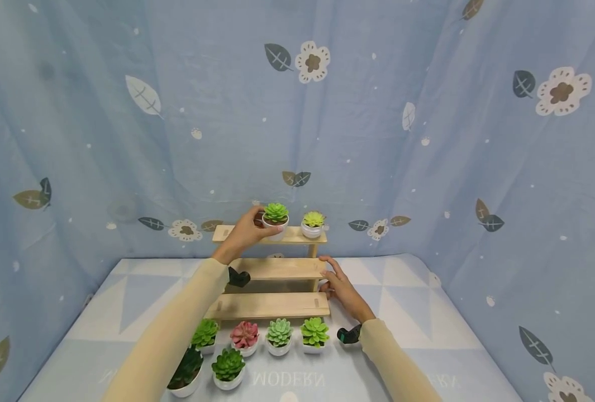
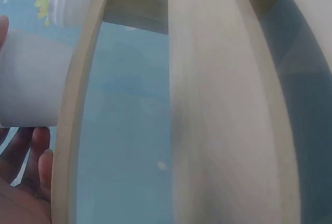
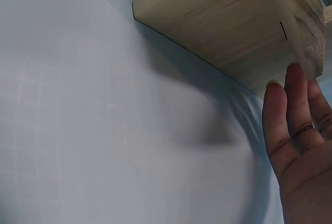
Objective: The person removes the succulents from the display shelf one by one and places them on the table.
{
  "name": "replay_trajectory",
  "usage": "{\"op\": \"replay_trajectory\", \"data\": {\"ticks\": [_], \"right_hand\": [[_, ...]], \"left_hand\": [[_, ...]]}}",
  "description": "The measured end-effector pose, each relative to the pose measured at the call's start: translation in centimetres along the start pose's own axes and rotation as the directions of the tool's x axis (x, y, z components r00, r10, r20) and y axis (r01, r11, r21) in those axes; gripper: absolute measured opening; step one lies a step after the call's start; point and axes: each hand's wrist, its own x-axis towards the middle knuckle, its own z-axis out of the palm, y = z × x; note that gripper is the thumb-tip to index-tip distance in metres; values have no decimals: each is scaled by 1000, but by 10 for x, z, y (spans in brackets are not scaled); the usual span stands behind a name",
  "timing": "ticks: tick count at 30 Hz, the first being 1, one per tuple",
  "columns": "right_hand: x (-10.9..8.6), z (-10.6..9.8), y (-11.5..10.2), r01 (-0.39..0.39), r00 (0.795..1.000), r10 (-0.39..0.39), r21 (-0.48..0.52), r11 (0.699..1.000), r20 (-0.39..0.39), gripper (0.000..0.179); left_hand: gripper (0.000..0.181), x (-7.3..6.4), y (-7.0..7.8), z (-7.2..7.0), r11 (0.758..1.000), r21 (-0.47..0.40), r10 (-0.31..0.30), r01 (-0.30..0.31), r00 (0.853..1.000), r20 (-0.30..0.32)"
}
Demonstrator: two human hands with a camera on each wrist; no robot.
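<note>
My left hand (image 1: 247, 231) grips a bright green succulent in a white pot (image 1: 276, 221), thumb at its front and fingers at its left side. The pot is at the top board of a three-tier wooden plant stand (image 1: 272, 306); whether its base bears on the board I cannot tell. In the left wrist view, the white pot (image 2: 33, 81) meets the board's edge, with fingers (image 2: 18, 154) alongside. Right of it on the top board stands a yellow-green succulent (image 1: 313, 224). My right hand (image 1: 344, 287) holds the middle board's right end, its fingertips (image 3: 295, 79) against the wood.
In front of the stand are several potted succulents, among them a red one (image 1: 244, 336), a pale green one (image 1: 279, 335) and a dark green one (image 1: 228, 367). A patterned cloth (image 1: 408, 312) covers the table. A blue curtain (image 1: 377, 167) hangs close behind the stand.
</note>
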Motion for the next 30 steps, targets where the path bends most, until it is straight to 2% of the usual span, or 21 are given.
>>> {"op": "replay_trajectory", "data": {"ticks": [7, 15, 23, 30], "right_hand": [[0, 0, 1, -10, 1000, 10, 7, 1000, -12, 49], [0, 0, 1, 1, 1000, -1, 9, 1000, -9, 51], [-3, 1, 2, 19, 1000, -19, -6, 1000, 0, 53], [-4, 4, 0, 15, 1000, -15, 4, 1000, -9, 58]], "left_hand": [[70, -3, 3, 1, 999, -51, -2, 2, 1000, -7], [70, -8, 2, 1, 1000, -15, 24, -24, 1000, 0], [85, -23, 12, -5, 1000, 31, 4, -3, 1000, -14], [79, -37, 19, -6, 999, 50, 9, -8, 1000, -20]]}}
